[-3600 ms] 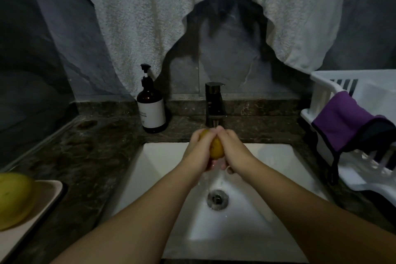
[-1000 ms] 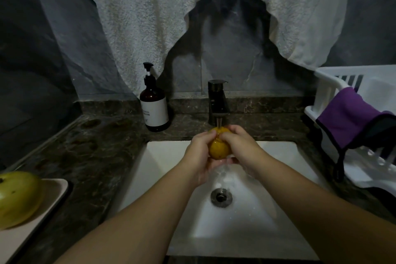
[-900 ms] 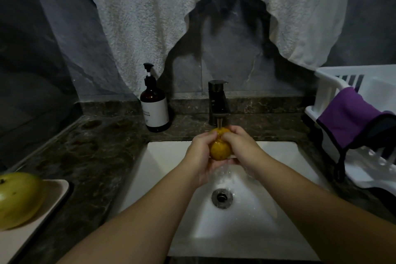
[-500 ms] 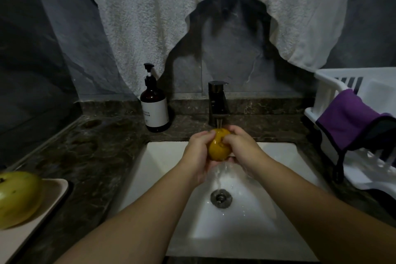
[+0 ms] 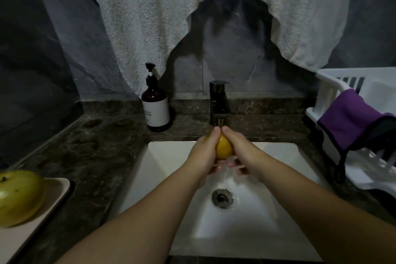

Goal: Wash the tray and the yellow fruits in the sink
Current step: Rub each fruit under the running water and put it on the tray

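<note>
Sitting between left hand (image 5: 203, 152) and right hand (image 5: 242, 150): yellow fruit (image 5: 224, 148)

Two bare forearms, no sleeves in view; left hand (image 5: 204, 152) and right hand (image 5: 241, 149) without gloves, rings or watch.

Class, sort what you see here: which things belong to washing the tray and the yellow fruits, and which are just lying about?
Part of the job:
small yellow fruit held in left hand and right hand
tap
sink
tray
large fruit on it

Just lying about:
soap bottle
towel
white rack
purple cloth
</note>
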